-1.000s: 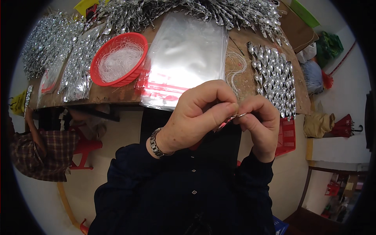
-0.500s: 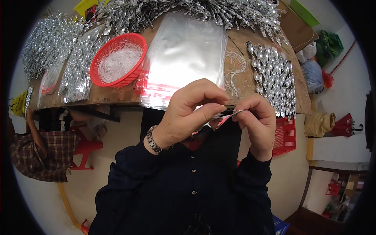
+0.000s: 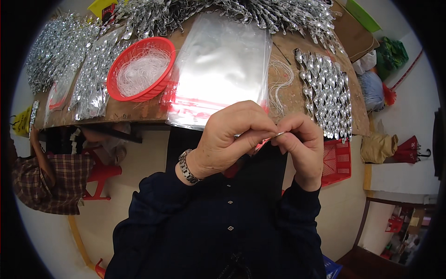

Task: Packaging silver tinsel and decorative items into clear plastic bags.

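Note:
My left hand (image 3: 234, 135), with a metal-link watch at its wrist, is closed in a pinch; a clear string runs into its fingertips, mostly hidden now. Thumb and forefinger of my right hand (image 3: 303, 146) pinch the end of a shiny silver strip (image 3: 264, 144), which shows red reflections and hangs below the fingers. Both sets of fingertips almost touch, just off the table's near edge. Beyond the hands lies a stack of clear plastic bags (image 3: 220, 60). Right of the stack are loose clear strings (image 3: 281, 83) and a row of twisted silver strips (image 3: 327, 95).
A red basket (image 3: 111, 88) of clear string stands left of the bags. Silver strips heap along the table's (image 3: 360, 114) back (image 3: 223, 9) and left side (image 3: 58, 51). A red crate (image 3: 338, 162) sits below at right. At far left, a person in a checked shirt (image 3: 53, 181) works.
My left fingertips have moved right and come up against my right fingertips. The string seen between the hands is now mostly hidden. The right hand has barely moved.

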The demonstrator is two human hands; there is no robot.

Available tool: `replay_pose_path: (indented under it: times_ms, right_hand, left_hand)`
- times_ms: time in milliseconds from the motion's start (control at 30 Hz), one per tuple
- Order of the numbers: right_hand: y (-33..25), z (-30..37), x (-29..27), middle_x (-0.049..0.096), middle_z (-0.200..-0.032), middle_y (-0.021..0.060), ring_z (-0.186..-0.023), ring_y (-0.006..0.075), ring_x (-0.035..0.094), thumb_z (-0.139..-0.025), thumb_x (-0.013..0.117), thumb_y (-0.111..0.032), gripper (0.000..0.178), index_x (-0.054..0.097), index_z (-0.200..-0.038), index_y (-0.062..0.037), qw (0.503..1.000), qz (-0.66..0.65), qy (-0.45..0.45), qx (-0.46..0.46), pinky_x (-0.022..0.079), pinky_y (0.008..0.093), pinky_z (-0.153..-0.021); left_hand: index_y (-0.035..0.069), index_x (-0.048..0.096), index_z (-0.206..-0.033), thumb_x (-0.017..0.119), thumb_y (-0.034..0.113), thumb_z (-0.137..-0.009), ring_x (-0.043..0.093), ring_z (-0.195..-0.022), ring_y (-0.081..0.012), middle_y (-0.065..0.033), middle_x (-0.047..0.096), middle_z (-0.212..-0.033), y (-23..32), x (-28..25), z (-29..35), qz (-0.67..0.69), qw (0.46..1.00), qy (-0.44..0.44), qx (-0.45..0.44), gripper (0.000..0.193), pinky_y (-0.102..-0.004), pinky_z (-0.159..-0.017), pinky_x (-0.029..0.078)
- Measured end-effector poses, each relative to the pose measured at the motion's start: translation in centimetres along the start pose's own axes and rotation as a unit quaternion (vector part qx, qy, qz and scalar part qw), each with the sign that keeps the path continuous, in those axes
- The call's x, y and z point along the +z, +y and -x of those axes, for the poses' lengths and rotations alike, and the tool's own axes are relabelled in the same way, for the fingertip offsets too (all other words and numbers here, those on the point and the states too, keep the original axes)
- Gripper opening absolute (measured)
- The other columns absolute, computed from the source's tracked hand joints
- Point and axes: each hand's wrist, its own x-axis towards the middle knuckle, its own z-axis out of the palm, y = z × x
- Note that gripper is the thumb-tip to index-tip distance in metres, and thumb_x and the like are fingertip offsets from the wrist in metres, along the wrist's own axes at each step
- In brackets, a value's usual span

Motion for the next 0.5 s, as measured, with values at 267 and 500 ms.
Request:
replay_pose_path:
  times_ms: [267, 500]
  right_hand:
    - [-0.3, 0.1, 0.4, 0.062, -0.080, 0.0067, -0.063, 0.0085, 0.053, -0.086, 0.062, -0.002, 0.005, 0.059, -0.090, -0.0010, 1.000, -0.011, 0.000, -0.002, 0.040, 0.0200, -0.056]
    - [-1.8, 0.6, 0.1, 0.062, -0.084, 0.0053, -0.074, 0.0099, 0.055, -0.084, 0.064, 0.004, 0.008, 0.062, -0.091, 0.0011, 0.995, -0.031, 0.002, -0.093, 0.042, 0.0217, -0.064]
  left_hand:
    - [0.000, 0.063, -0.091, 0.059, -0.004, -0.088, 0.055, -0.068, -0.0125, -0.0069, 0.058, -0.084, 0.6, -0.2, -0.8, -0.098, 0.994, -0.004, 0.053, 0.006, -0.0245, -0.059, 0.043]
    - [0.002, 0.059, -0.091, 0.060, -0.007, -0.084, 0.057, -0.078, -0.0221, -0.0084, 0.059, -0.085, 3.0, 0.4, -2.8, -0.140, 0.980, -0.050, 0.131, 0.011, -0.0306, -0.068, 0.045]
